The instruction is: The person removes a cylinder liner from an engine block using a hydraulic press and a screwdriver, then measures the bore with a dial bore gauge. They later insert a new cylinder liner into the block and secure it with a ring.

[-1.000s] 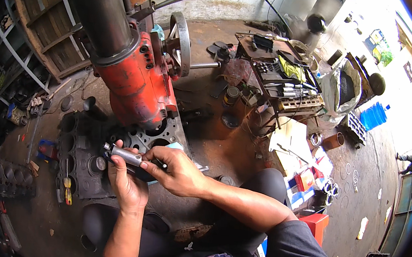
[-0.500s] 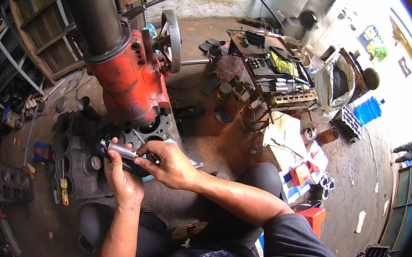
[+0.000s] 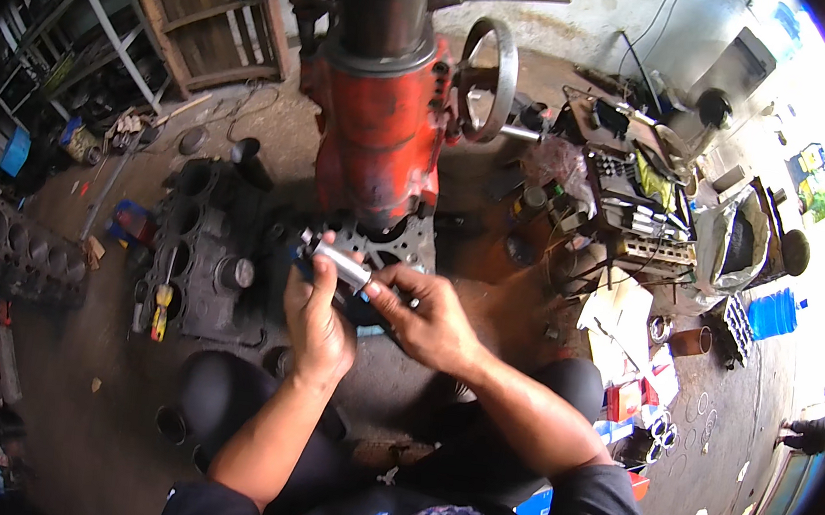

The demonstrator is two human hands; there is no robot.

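A short silver metal cylinder (image 3: 343,264) with a narrower stepped tip lies tilted between my two hands, in front of the red machine. My left hand (image 3: 318,323) is closed around it from below, the thumb laid along its side. At its near right end, the fingers of my right hand (image 3: 423,321) are closed on the cylinder. A small bright metal tip (image 3: 415,303) sticks out by the right fingers; what it belongs to is hidden. Just beyond the hands stands the red machine (image 3: 374,143) with its dark column, over a grey engine block (image 3: 419,245) with round bores.
A dark engine block (image 3: 191,275) with a yellow-handled screwdriver (image 3: 160,312) on it sits to the left. Another block (image 3: 12,246) lies farther left. A handwheel (image 3: 499,81) juts from the machine. A tool-laden table (image 3: 625,242) and blue water jug (image 3: 773,315) are at right.
The view has swung left, so the machine and blocks appear farther right. Both hands stay on the silver cylinder; the thin rod seen by the right fingers earlier is mostly hidden now.
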